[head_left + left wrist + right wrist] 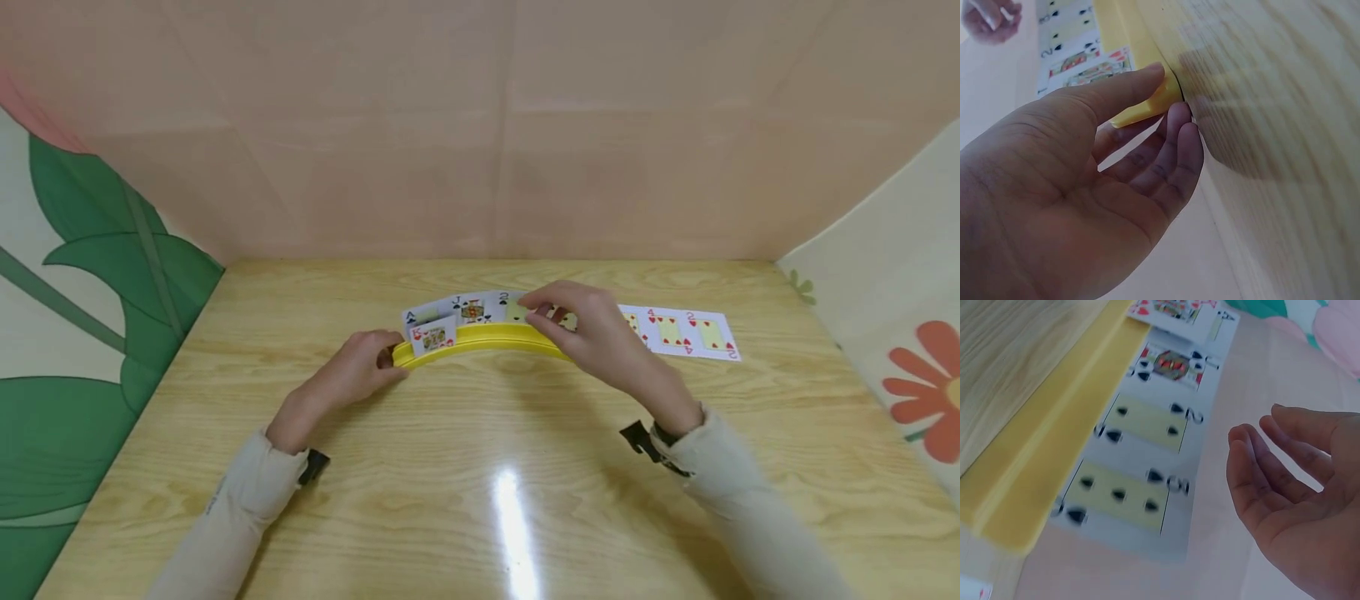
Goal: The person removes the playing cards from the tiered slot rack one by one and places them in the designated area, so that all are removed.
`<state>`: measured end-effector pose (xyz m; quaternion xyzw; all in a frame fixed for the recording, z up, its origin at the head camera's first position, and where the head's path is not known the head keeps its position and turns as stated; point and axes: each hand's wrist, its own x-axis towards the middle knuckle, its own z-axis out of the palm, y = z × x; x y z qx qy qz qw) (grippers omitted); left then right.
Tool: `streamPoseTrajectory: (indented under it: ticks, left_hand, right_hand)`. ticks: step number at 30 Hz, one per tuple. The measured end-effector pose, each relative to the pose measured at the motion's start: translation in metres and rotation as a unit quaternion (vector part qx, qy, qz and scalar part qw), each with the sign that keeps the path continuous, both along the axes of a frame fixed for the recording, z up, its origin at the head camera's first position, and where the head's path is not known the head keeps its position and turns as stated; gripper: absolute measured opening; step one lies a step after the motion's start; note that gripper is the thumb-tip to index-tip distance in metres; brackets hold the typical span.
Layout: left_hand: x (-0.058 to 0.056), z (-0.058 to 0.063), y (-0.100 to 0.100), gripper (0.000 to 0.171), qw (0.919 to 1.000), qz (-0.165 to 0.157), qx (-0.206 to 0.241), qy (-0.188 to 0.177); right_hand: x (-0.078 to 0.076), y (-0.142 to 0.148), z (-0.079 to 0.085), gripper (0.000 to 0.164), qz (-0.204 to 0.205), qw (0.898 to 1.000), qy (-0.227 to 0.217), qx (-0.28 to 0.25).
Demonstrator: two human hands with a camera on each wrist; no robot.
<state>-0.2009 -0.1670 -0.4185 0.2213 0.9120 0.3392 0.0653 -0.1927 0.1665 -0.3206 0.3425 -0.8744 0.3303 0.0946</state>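
Note:
A curved yellow card holder [498,336] stands on the table with playing cards upright in it. My left hand [352,367] grips its left end, thumb on one side and fingers curled on the other. At that end a king of hearts [434,337] stands in front of an ace of spades [411,317]. Beside them are a jack of spades [472,311], a two of spades [1147,425] and a three of spades [1121,495]. My right hand [592,333] hovers near the spades, fingers loosely bent; the right wrist view shows nothing between them.
To the right, a row of heart cards lies face up on the wooden table [420,467], among them a four of hearts [670,331] and a two of hearts [710,335]. My right hand hides part of this row. A pinkish wall covering [495,183] rises behind the table.

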Motion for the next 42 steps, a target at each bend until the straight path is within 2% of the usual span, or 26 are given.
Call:
streamPoseTrajectory:
  ticks: [13, 16, 22, 29, 36, 42]
  left_hand:
    - [0.002, 0.001, 0.003, 0.029, 1.0, 0.0, 0.002, 0.001]
    - [0.002, 0.002, 0.004, 0.028, 1.0, -0.003, 0.005, 0.005]
    - [0.001, 0.001, 0.005, 0.025, 0.9999, -0.011, 0.01, 0.01]
    - [0.0, 0.007, 0.004, 0.024, 0.9999, -0.013, 0.009, 0.006]
    - [0.0, 0.007, 0.004, 0.024, 0.9998, -0.017, 0.008, 0.009]
    - [0.001, 0.007, 0.005, 0.025, 0.9997, -0.018, 0.007, 0.011]
  right_hand:
    - [-0.011, -0.051, 0.002, 0.02, 0.046, 0.999, -0.018, 0.006]
    - [-0.013, -0.06, 0.002, 0.019, 0.045, 0.999, -0.018, 0.005]
    - [-0.014, -0.07, -0.003, 0.018, 0.039, 0.999, -0.032, 0.013]
    - [-0.018, -0.08, -0.018, 0.018, 0.038, 0.998, -0.004, 0.049]
    - [-0.02, -0.08, -0.025, 0.018, 0.043, 0.998, -0.006, 0.048]
    - [-0.019, -0.08, -0.033, 0.014, 0.034, 0.996, -0.01, 0.081]
